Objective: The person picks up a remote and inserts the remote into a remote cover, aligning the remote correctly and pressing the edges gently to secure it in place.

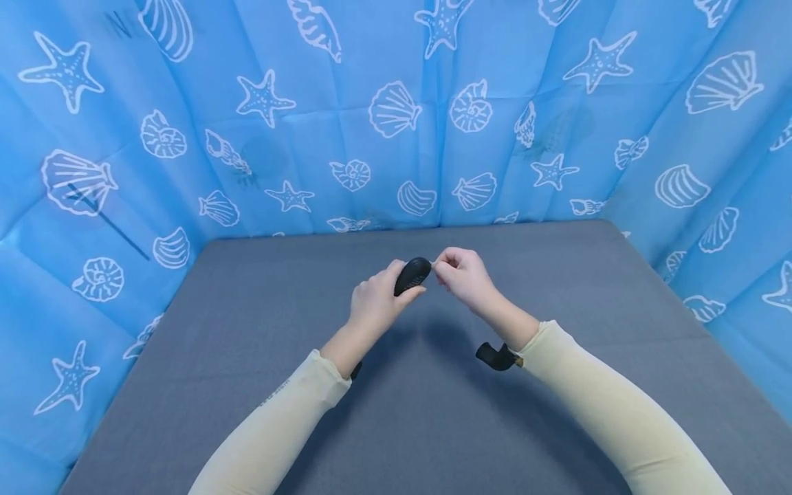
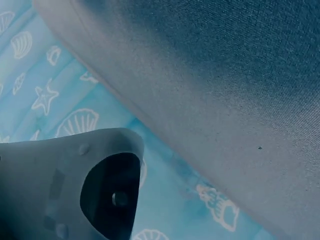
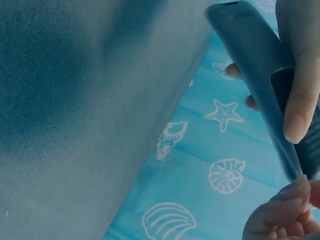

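Namely: 1 blk handheld device [image 1: 412, 276], held up over gry table [image 1: 396, 426] in L hand [image 1: 374, 302], which grips it, thumb on its face. R hand [image 1: 465, 278]: thumb & fingertips drawn tog. at device's end; can't tell what, if anything, they pinch. Bkgd: blue curtain [image 1: 346, 137], wht shell/starfish prints.

Above the flat grey cloth-covered table [image 1: 396, 412], the long black hard-cased device [image 1: 412, 273] sits in the person's bare left hand [image 1: 375, 295], with the bare right hand [image 1: 465, 276] just right of its end. Behind the table and along both sides hangs the blue fabric curtain with white seashell prints [image 1: 346, 137].
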A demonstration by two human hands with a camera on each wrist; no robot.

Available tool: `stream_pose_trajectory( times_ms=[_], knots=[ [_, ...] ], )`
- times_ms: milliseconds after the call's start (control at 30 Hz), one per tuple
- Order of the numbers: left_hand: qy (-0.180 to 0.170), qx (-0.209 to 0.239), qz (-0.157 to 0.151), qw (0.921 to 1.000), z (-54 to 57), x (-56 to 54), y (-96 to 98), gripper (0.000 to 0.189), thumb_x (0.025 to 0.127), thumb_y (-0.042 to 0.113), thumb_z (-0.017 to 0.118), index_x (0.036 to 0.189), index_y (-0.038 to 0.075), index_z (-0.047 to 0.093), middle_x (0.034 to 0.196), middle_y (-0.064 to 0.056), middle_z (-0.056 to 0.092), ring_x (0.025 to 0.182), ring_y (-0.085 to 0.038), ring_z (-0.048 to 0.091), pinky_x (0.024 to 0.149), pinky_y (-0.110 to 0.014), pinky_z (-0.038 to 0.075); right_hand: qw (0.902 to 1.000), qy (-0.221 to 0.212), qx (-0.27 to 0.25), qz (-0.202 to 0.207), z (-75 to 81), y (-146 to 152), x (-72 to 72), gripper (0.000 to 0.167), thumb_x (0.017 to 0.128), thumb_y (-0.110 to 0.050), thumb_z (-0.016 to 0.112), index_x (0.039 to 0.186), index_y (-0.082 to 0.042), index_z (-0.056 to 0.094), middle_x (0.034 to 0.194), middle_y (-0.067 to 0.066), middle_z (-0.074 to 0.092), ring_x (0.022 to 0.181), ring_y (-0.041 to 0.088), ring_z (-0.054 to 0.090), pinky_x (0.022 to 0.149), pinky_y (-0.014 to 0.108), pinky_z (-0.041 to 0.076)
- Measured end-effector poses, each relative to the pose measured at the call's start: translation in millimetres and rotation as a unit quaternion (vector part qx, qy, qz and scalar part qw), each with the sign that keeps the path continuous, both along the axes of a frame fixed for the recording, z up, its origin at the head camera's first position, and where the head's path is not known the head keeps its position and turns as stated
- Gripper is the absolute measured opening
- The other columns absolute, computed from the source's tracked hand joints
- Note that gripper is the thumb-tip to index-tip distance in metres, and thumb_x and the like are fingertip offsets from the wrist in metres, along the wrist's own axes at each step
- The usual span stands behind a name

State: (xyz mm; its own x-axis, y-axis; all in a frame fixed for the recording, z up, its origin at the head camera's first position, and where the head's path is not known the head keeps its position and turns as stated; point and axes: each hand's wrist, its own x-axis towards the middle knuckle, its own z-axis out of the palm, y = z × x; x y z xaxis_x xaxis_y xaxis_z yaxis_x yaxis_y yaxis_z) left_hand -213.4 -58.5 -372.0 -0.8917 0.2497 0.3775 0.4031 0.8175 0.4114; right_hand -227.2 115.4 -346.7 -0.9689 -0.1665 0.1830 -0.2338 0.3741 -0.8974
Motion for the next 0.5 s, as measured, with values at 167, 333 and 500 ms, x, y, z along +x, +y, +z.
stream_pose_trajectory(
  times_ms=[167, 333, 500],
  knots=[
    [0.014, -0.011, -0.005, 0.9998, -1.8, -1.5, 3.7, 0.041, 0.087, 0.043, 0.071, 0.108, 0.009, 0.059, 0.077, -0.007, 0.065, 0.055, -0.017, 0.055, 0.046, -0.030, 0.043, 0.9996, -0.025, -0.013, -0.007, -0.8, 0.1, 0.6, 0.021, 0.093, -0.003, 0.048, 0.073, -0.001, 0.055, 0.062, 0.006, 0.051, 0.054, 0.017, 0.045, 0.054, 0.030, 0.039],
    [0.033, 0.029, -0.020, 0.9989, -2.6, -5.5, 4.6, 0.044, 0.086, 0.038, 0.073, 0.111, 0.005, 0.058, 0.077, -0.008, 0.064, 0.055, -0.017, 0.055, 0.047, -0.030, 0.044, 0.9985, -0.034, -0.042, 0.002, 3.0, -0.9, -2.6, 0.024, 0.097, -0.006, 0.047, 0.074, -0.001, 0.053, 0.062, 0.005, 0.050, 0.052, 0.016, 0.044, 0.051, 0.029, 0.039],
    [-0.025, 0.119, -0.038, 0.9919, -3.2, -5.2, 2.5, 0.048, 0.088, 0.035, 0.073, 0.116, 0.002, 0.054, 0.076, -0.008, 0.060, 0.055, -0.016, 0.052, 0.048, -0.028, 0.040, 0.9993, -0.003, -0.029, 0.022, 9.1, -2.2, -4.4, 0.024, 0.098, -0.008, 0.049, 0.076, -0.001, 0.054, 0.062, 0.004, 0.051, 0.054, 0.016, 0.045, 0.055, 0.030, 0.040]
  ],
)
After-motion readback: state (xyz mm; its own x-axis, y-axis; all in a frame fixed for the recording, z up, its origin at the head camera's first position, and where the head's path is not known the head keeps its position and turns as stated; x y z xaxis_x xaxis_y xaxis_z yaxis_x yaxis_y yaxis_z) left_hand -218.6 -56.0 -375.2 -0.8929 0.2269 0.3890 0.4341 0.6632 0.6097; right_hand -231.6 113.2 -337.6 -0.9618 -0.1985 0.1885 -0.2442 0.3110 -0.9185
